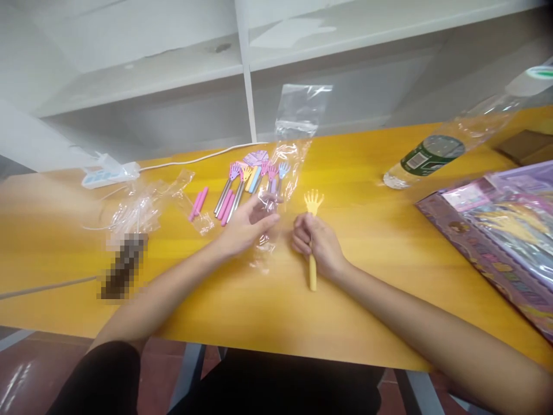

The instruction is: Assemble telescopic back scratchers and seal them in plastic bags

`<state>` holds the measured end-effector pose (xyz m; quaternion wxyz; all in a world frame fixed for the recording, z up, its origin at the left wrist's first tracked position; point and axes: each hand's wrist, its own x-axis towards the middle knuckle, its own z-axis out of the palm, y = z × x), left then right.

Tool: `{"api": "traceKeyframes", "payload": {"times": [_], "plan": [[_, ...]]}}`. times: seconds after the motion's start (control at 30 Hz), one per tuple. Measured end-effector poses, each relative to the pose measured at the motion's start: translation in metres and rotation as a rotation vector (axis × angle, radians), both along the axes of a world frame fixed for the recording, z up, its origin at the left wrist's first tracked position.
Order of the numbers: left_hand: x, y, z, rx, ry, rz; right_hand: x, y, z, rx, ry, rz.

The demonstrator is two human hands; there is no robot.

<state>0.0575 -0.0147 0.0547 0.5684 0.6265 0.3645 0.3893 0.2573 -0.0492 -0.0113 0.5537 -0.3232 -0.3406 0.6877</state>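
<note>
My right hand (317,242) is closed around the yellow handle of a small back scratcher (313,279). The scratcher's pale yellow, hand-shaped head points up past my fingers, and the handle end sticks out below. To its left, my left hand (253,225) curls around the lower part of a long clear plastic bag (296,115), thumb and fingers bent about the film. The bag's wider top reaches above the table's back edge. Just beyond my left hand lie several back scratchers (233,193) with hand-shaped heads in purple, pink, yellow and blue; my hand partly covers them.
On the left are two pink tubes (199,203), crumpled clear bags (138,210), a white power strip (110,173) and a pixelated dark object (124,266). To the right stand a water bottle (425,158) and a purple display box (488,248) of packaged items. White shelving (246,80) rises behind.
</note>
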Motion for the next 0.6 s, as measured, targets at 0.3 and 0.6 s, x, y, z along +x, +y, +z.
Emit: {"api": "traceKeyframes", "payload": {"times": [0.3,0.6], "plan": [[0.022,0.000,-0.067,-0.144,-0.089,0.005,0.002,0.012,0.000,-0.065,-0.082,-0.026],[0.016,-0.008,-0.067,-0.185,-0.022,-0.199,0.019,0.028,0.002,-0.035,-0.115,-0.198]]}}
